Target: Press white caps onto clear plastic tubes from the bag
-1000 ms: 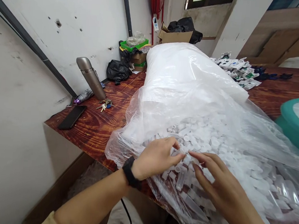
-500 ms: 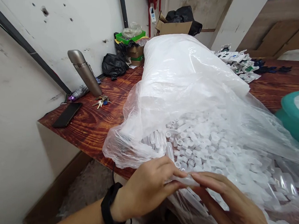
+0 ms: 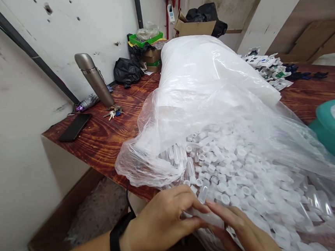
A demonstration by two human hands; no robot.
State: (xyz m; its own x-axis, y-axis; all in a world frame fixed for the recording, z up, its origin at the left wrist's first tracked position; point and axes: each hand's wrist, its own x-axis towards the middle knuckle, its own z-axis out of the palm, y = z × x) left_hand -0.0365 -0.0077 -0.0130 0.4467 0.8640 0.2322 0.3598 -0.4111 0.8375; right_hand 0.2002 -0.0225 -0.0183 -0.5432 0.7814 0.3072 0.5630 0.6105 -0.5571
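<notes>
A glossy wood-grain table (image 3: 108, 136) carries a crinkly clear bag (image 3: 216, 106) of small plastic tubes. Left hand (image 3: 162, 220) and right hand (image 3: 242, 241) pinch one translucent tube (image 3: 206, 217), lying crosswise.

Left hand (image 3: 162, 218) enters from lower left, forearm bare, a dark band at the wrist, knuckles up, fingers (image 3: 191, 205) curled and pinched toward the thumb. Right hand (image 3: 242, 237) enters from lower right, fingers (image 3: 221, 212) extended leftward. The fingertips of both hands meet, touching at the centre.
</notes>
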